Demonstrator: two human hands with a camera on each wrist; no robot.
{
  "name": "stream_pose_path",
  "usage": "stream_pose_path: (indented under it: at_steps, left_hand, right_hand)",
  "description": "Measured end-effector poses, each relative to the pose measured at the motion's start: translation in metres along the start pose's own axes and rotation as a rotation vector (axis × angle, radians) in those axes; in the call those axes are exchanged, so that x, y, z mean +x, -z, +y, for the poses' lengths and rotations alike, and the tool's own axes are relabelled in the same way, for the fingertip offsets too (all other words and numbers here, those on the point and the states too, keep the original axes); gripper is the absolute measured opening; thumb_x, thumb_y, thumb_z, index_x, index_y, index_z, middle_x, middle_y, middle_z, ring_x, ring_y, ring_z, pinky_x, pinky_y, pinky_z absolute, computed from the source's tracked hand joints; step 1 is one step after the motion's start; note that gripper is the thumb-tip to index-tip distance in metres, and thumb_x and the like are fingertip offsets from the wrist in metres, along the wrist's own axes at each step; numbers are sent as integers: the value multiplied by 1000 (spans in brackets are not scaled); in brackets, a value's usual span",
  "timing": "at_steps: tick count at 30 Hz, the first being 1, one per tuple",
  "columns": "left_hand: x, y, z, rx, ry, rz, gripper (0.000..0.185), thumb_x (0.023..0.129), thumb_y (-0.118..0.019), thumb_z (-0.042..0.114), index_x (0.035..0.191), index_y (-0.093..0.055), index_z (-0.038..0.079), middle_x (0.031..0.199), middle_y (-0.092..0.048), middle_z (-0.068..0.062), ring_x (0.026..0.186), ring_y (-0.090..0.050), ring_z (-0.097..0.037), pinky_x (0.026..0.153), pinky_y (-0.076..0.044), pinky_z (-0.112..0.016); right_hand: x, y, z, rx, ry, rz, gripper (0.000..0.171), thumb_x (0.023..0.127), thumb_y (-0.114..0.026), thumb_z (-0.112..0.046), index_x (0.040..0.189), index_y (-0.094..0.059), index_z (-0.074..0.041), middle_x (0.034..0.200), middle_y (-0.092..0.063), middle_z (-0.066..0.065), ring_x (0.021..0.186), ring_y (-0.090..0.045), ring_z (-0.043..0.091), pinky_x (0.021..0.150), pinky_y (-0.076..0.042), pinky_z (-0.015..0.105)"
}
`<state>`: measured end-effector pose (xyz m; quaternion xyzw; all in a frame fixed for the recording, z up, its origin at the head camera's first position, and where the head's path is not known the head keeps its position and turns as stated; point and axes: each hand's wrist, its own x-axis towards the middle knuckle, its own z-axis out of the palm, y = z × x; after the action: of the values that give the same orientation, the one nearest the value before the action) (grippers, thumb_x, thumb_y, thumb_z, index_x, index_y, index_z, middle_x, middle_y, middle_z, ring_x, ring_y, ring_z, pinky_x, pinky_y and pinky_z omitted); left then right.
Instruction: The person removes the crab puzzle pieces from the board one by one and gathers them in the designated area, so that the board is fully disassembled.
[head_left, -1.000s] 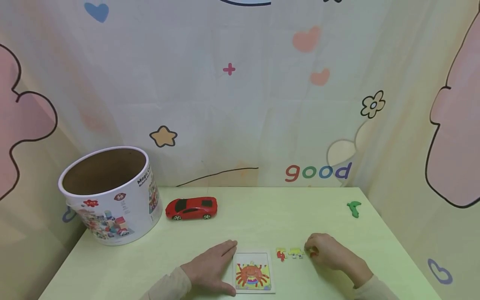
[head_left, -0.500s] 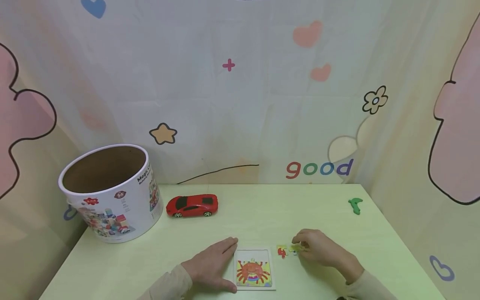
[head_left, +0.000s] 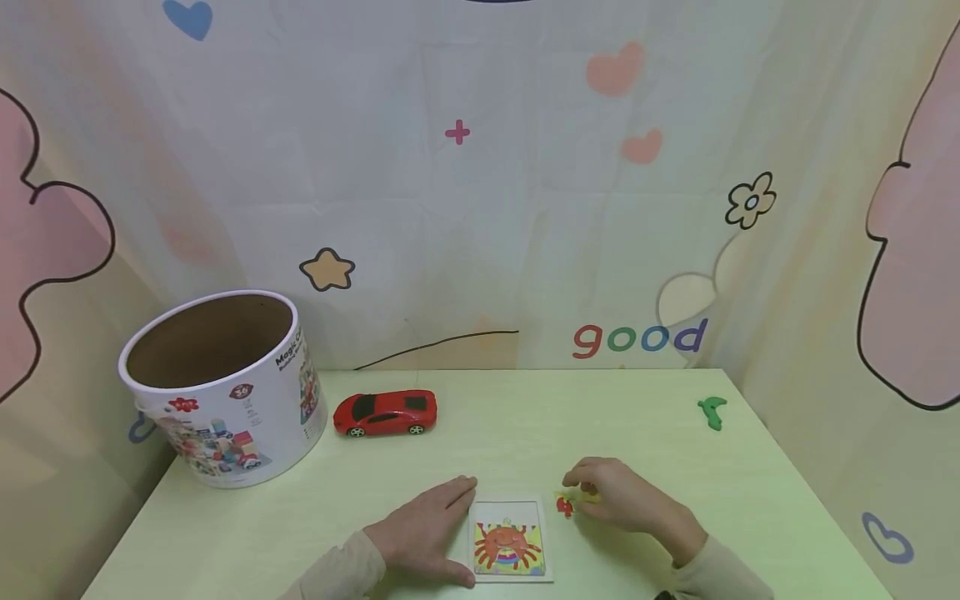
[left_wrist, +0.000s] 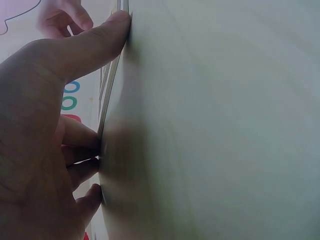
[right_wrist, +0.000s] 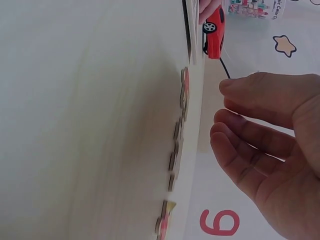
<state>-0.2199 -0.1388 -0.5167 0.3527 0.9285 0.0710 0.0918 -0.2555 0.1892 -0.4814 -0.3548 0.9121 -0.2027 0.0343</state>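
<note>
A square jigsaw tray [head_left: 549, 542] with a red crab picture [head_left: 506, 546] in its lower part lies at the front of the table; its upper part shows bare. My left hand [head_left: 423, 533] rests at the tray's left side, thumb and forefinger spread along it, and the thumb [left_wrist: 95, 47] touches the edge. My right hand [head_left: 630, 498] hovers over the loose jigsaw pieces, fingers loosely bent and holding nothing. Nearest its fingertips is a red-and-yellow piece [head_left: 565, 505]. In the right wrist view another piece [right_wrist: 175, 155] and a third piece [right_wrist: 163, 220] lie beyond it in a row.
A red toy car [head_left: 385, 413] stands behind the left hand. At the back left is a large white bucket [head_left: 247, 433]. A small green toy [head_left: 712, 412] lies near the right edge. A printed curtain [head_left: 480, 208] hangs behind the table [head_left: 495, 450].
My right hand has moved left along the row, from the rightmost loose piece to above the leftmost one. My left hand has stayed by the tray. The head view has shifted slightly.
</note>
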Motion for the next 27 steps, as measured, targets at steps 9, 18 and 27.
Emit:
stream_pose_path:
  at_steps: [9,18,27]
  left_hand:
    - [-1,1,1,8,-11,15,113,74,-56,82,151,-32,3,160,-26,-8,146,-28,-25,117,-32,-37]
    - [-1,1,1,-2,-6,11,112,74,-55,82,151,-32,4,160,-26,-8,146,-28,-25,117,-32,-37]
    - [-1,0,0,2,-14,22,112,74,-56,81,151,-32,3,160,-27,-9,146,-29,-26,117,-32,-38]
  right_hand:
    - [11,-4,-14,33,5,-44,24,85,-73,-13,108,-72,-7,101,-69,1,83,-60,10,73,-54,24]
    - [24,-12,-27,21,59,-64,23,87,-71,-13,108,-72,-5,101,-69,4,81,-61,10,71,-53,22]
    - [34,-21,-40,-1,107,-82,23,88,-69,-15,109,-71,-7,105,-68,0,92,-62,11,80,-54,26]
